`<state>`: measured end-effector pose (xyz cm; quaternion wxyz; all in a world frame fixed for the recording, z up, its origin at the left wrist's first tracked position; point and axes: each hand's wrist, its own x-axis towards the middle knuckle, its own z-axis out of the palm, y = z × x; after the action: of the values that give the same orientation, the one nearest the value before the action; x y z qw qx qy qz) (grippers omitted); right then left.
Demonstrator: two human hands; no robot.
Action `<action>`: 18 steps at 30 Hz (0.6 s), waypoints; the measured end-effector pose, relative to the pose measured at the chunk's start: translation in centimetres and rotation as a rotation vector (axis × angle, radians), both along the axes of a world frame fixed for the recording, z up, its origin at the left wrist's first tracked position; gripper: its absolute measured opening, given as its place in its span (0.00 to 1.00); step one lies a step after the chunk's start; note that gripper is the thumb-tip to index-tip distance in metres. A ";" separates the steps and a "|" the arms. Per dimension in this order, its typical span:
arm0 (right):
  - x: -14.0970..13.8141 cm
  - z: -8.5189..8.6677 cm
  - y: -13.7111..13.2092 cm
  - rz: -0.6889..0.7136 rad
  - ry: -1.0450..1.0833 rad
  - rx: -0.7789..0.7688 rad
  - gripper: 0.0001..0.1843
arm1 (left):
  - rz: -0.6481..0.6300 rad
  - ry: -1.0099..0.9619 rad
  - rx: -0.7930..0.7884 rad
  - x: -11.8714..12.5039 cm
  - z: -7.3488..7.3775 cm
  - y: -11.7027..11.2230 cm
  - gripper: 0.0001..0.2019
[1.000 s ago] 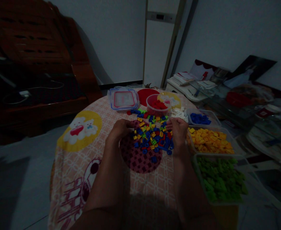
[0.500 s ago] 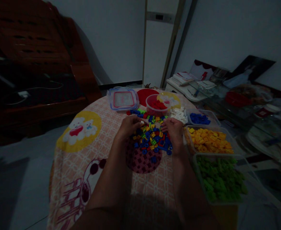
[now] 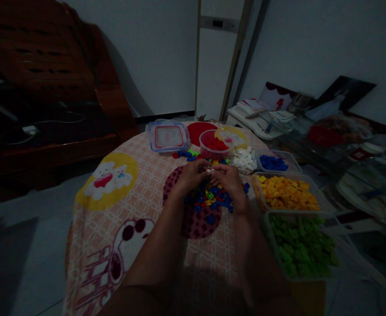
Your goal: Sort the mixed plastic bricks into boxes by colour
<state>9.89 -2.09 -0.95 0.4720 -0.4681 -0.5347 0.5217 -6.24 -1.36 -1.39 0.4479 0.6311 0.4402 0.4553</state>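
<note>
While gripping white piece [image 3: 209, 170] with left hand [image 3: 192, 176] and meeting it with right hand [image 3: 230, 177], unclear whether closed, expect light, stiff, maybe slippery plastic; pinch by opposite sides.

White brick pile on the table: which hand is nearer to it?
Right. The right hand is just left of the white brick pile, slightly closer to the wearer; the left hand is farther left.

Round cloth-covered table [image 3: 151, 175] — loose coloured bricks [image 3: 209, 202], brick-filled clear tubs [image 3: 214, 154].
</note>
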 end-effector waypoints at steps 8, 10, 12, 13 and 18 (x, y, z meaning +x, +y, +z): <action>2.0 -0.3 1.0 -0.460 0.216 0.107 0.16 | 0.257 0.046 -0.015 -3.3 -0.5 0.6 0.15; 2.7 -0.4 1.4 -0.575 0.278 0.141 0.16 | 0.344 0.080 -0.018 -4.0 -0.6 0.6 0.15; 3.3 -0.5 1.6 -0.658 0.333 0.165 0.19 | 0.394 0.118 -0.015 -4.4 -0.6 0.5 0.14; 3.5 -0.6 1.8 -0.689 0.353 0.179 0.21 | 0.404 0.133 -0.015 -4.4 -0.6 0.5 0.14; 3.9 -0.6 2.0 -0.729 0.361 0.223 0.27 | 0.411 0.159 -0.030 -4.0 -0.3 0.3 0.14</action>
<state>13.83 -0.07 -1.58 0.7596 -0.4737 -0.2958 0.3332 -10.19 -1.10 -1.72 0.3190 0.5552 0.6003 0.4792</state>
